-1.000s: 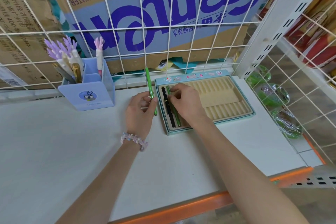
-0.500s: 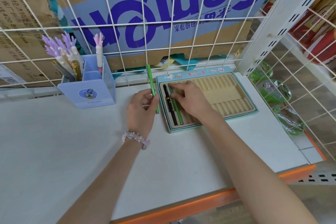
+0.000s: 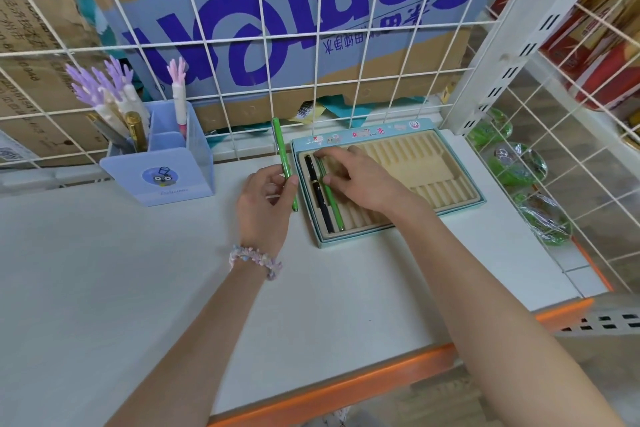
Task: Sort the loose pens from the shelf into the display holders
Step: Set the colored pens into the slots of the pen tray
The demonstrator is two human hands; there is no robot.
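Note:
A teal-rimmed display tray with beige grooves lies on the white shelf. A black pen fills its leftmost groove. Beside it lies a green pen, and my right hand rests on that pen's upper part with thumb and fingertips touching it. My left hand grips another green pen just left of the tray, its top end pointing toward the wire grid. A lilac pen holder at the left holds several pens with purple and pink tops.
A white wire grid closes the back, with a printed cardboard box behind it. A white post and more wire stand at the right, with green wrapped items beyond. The shelf's front edge is orange.
My right hand has slid a little up the green pen lying in the tray. My left hand keeps the other green pen in about the same place.

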